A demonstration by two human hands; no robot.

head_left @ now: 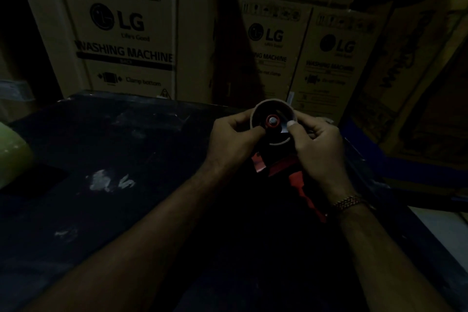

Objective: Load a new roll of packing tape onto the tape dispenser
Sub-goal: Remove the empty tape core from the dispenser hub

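Observation:
A red and black tape dispenser [296, 180] is held above the dark table, its handle pointing back toward me. A pale ring, a tape core or nearly spent roll [272, 105], sits around the dispenser's spool with its red hub [272, 121]. My left hand [233, 142] grips the ring from the left, thumb near the hub. My right hand [316, 144] grips it from the right, thumb pressing inside the ring. A yellowish roll of tape [12, 154] lies at the far left edge, partly cut off. The scene is very dim.
The dark table [114, 197] carries pale scuffs and tape scraps. Large cardboard washing machine boxes [126, 33] stand stacked right behind it. More cartons [410, 71] and a blue shelf frame [417, 170] close off the right side.

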